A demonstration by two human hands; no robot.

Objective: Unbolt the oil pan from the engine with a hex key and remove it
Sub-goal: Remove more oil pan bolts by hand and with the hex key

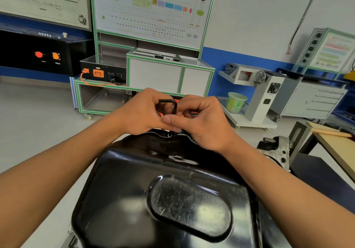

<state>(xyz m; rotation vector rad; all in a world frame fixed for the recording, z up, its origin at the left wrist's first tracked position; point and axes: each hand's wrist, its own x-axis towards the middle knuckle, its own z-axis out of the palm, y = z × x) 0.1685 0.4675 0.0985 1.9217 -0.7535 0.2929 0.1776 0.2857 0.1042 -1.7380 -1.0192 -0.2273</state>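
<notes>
My left hand (pixel 142 111) and right hand (pixel 203 124) pinch the hex key (pixel 174 104) upright, seemingly socketed at the far rim of the oil pan (pixel 134 170).

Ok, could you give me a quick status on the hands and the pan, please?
Left hand, right hand both grip hex key, at far rim of pan. Pan seated on engine. Nothing in the way.
</notes>
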